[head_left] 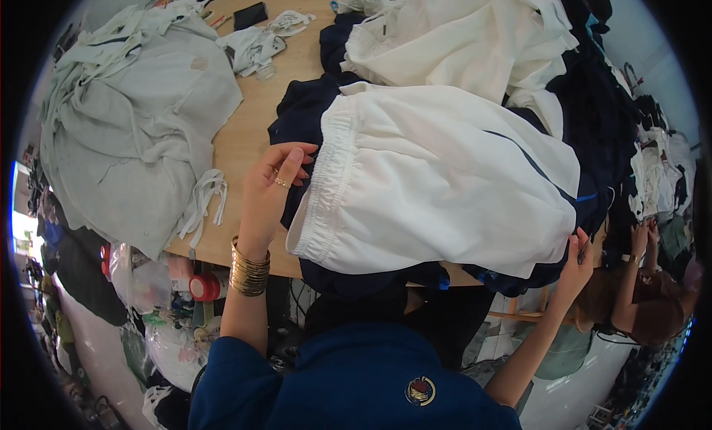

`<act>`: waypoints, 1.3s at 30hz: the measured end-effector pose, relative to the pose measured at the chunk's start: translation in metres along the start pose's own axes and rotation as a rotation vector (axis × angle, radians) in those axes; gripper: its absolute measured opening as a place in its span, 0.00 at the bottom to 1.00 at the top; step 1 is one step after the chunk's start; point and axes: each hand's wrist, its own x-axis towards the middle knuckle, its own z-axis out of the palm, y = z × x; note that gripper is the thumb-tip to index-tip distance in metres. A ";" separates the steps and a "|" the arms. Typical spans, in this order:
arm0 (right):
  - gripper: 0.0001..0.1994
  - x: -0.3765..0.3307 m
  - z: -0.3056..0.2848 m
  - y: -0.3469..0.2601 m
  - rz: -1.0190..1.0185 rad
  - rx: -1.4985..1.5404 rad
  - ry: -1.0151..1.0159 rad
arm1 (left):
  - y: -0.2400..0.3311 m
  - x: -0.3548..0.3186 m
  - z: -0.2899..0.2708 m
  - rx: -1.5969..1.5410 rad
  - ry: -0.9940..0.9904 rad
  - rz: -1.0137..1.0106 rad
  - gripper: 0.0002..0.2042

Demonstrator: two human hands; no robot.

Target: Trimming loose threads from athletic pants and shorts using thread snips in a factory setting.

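A white elastic-waisted garment [445, 178] lies over navy cloth [300, 107] at the desk's [231, 148] near edge. Your left hand [271, 182] curls loosely, empty, beside the waistband; your right hand [575, 265] meets the hem — grip unclear. You seem to be spreading it — smoothing seems called for next.

The garment [437, 182] is white with a navy stripe [535, 165], the cloth [300, 107] beneath navy, the tabletop [304, 53] tan.
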 end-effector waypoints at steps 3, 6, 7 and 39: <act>0.13 0.000 -0.001 -0.002 -0.008 -0.016 0.032 | 0.000 -0.001 0.003 -0.011 -0.017 -0.003 0.14; 0.13 -0.003 -0.002 -0.006 -0.033 -0.037 0.041 | 0.002 -0.006 0.008 0.001 -0.004 0.000 0.10; 0.13 -0.005 -0.002 -0.010 -0.048 -0.074 0.073 | 0.005 -0.009 0.012 -0.015 0.005 0.021 0.09; 0.06 -0.099 0.086 -0.142 0.671 0.952 -0.729 | 0.011 -0.060 0.098 -0.080 -0.164 0.185 0.17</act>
